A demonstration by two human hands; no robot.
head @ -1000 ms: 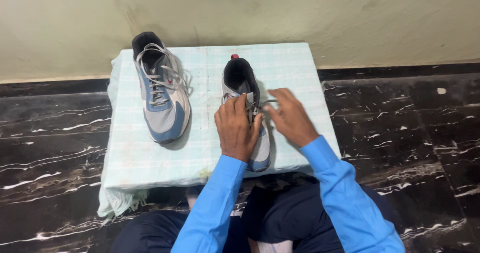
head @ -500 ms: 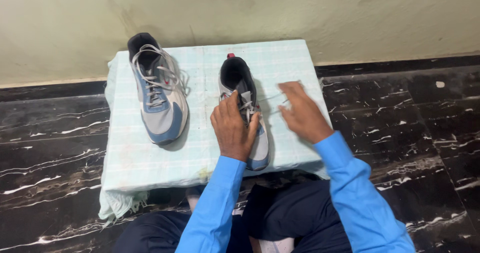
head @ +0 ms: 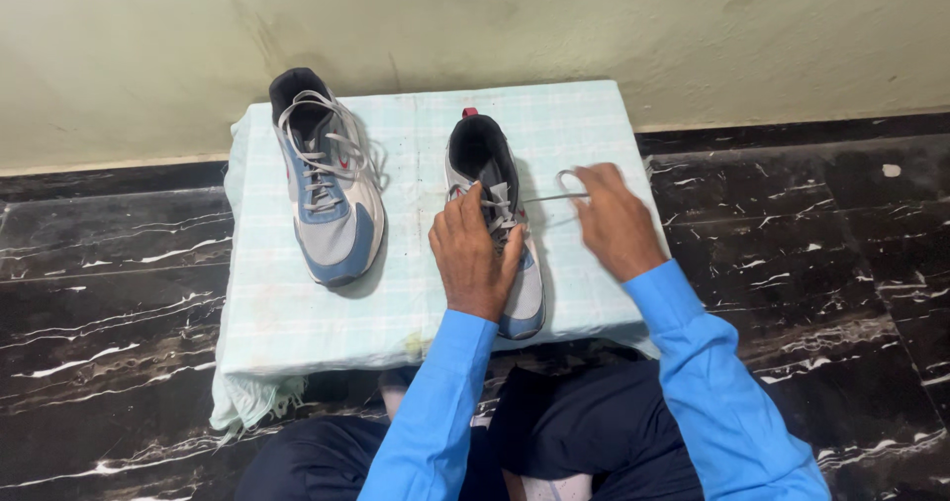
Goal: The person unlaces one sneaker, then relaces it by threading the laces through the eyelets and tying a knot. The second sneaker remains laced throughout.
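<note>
While left hand (head: 475,254) presses one shoe (head: 495,219) | right hand (head: 616,219) fingers pinch its lace (head: 554,198) | two shoes

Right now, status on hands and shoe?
Left hand pressing on near shoe. Right hand pinching lace, pulled out sideways. Second shoe apart, untouched. Nothing blocking.

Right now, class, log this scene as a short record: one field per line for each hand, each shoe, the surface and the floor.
left hand: pressed on top of the near shoe, over its laces
right hand: pinching a lace end, pulled out to the right
near shoe: grey and blue, heel toward the wall
far shoe: same colours, laced, untouched, lies left of the near shoe
surface: low stand under pale checked cloth
floor: black marble, white veins
</note>
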